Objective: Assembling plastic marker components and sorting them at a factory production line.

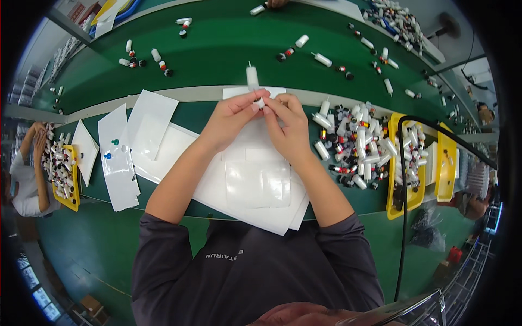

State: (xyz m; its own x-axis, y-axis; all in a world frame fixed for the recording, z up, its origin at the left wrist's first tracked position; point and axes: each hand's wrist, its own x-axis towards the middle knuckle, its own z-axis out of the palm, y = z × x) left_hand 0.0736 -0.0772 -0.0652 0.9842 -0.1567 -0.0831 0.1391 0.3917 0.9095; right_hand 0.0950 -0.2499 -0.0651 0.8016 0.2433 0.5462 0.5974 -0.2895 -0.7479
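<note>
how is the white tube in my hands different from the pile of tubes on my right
The white tube stands upright, pinched at its base by the left hand and right hand; the pile lies loose on the green table, tubes pointing every way. It is single; the pile is many. Both are small white cylinders.
</note>
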